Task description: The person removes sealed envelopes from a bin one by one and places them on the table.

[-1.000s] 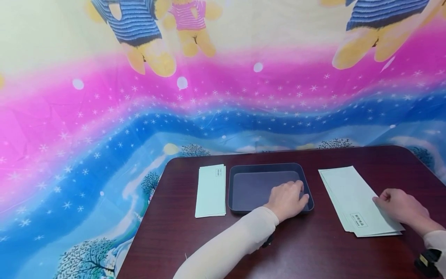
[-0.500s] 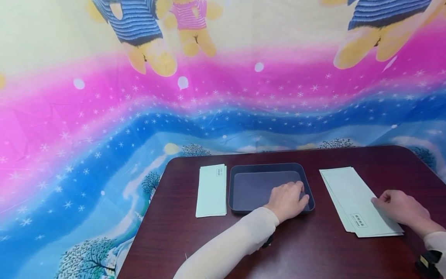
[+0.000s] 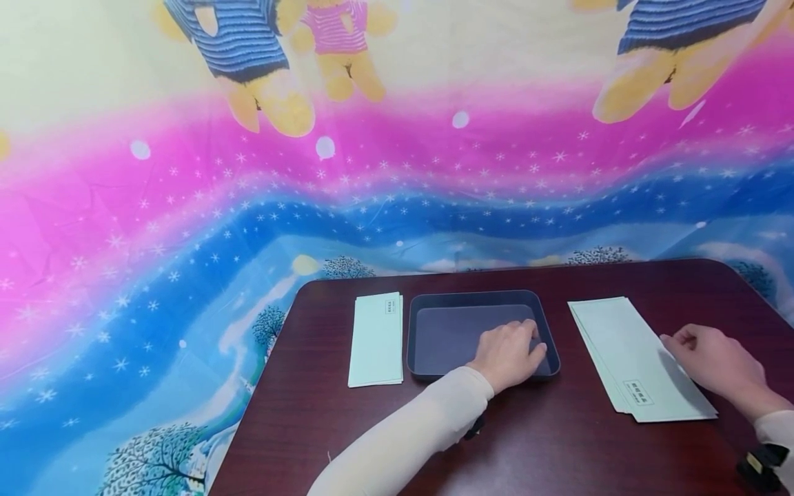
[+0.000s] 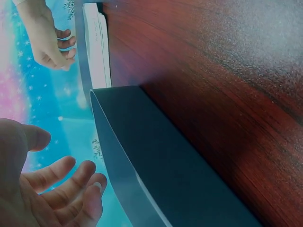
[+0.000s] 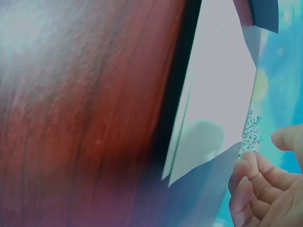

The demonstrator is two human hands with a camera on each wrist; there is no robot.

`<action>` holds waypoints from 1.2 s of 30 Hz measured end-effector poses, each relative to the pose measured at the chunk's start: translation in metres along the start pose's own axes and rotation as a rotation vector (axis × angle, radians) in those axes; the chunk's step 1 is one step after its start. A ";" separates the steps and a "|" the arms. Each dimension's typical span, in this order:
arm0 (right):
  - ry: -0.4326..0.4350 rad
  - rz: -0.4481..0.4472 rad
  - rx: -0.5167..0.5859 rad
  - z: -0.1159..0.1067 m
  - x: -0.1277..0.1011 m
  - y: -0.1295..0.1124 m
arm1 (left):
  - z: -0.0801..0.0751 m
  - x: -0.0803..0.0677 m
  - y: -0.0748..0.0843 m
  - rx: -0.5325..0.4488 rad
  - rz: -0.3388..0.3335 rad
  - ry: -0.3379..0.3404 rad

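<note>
My left hand (image 3: pixel 509 355) hovers over the right part of a dark grey rectangular tray (image 3: pixel 434 372). In the left wrist view this hand (image 4: pixel 57 189) has its fingers loosely bent with nothing between them, beside the tray wall (image 4: pixel 175 161). To the right, my right hand (image 3: pixel 719 362) is held just above the right edge of a stack of pale green envelopes (image 3: pixel 620 351) with a small printed box. The right wrist view shows that hand (image 5: pixel 267 189) apart from the envelopes (image 5: pixel 213 80), fingers relaxed and holding nothing; its shadow falls on the top one.
A second stack of pale green envelopes (image 3: pixel 375 341) lies left of the tray. Everything stands on a dark red-brown wooden table (image 3: pixel 558 448) with rounded far corners. Behind it hangs a colourful printed cloth (image 3: pixel 397 172).
The right hand has risen slightly from the edge of the right envelope stack. My left hand has shifted a touch to the left. Tray and envelopes stay put.
</note>
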State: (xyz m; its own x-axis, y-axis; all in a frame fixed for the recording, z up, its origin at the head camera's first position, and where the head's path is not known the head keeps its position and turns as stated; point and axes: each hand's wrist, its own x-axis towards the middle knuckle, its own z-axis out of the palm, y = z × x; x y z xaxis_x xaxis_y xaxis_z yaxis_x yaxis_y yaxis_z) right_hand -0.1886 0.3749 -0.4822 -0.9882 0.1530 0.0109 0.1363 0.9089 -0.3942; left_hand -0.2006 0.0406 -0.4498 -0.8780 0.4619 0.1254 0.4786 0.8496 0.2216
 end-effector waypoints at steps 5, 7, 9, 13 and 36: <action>0.009 -0.018 0.017 -0.001 -0.002 -0.012 | -0.001 0.000 -0.004 -0.001 -0.007 -0.001; 0.013 -0.029 0.020 -0.001 -0.003 -0.015 | -0.001 -0.001 -0.005 -0.002 -0.010 -0.005; 0.014 -0.041 0.025 -0.002 -0.003 -0.019 | -0.001 -0.001 -0.007 -0.003 -0.019 -0.011; 0.026 -0.065 0.032 -0.003 -0.005 -0.024 | 0.000 -0.002 -0.012 0.002 -0.036 -0.014; -0.007 -0.185 0.051 -0.003 -0.012 -0.065 | -0.002 -0.009 -0.042 -0.034 -0.085 -0.014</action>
State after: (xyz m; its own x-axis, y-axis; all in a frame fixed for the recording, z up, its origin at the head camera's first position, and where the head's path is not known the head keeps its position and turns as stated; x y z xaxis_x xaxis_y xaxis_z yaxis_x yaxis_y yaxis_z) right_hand -0.1853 0.3152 -0.4545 -0.9966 -0.0181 0.0809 -0.0515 0.9001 -0.4326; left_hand -0.2127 -0.0004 -0.4579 -0.9153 0.3923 0.0914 0.4022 0.8768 0.2637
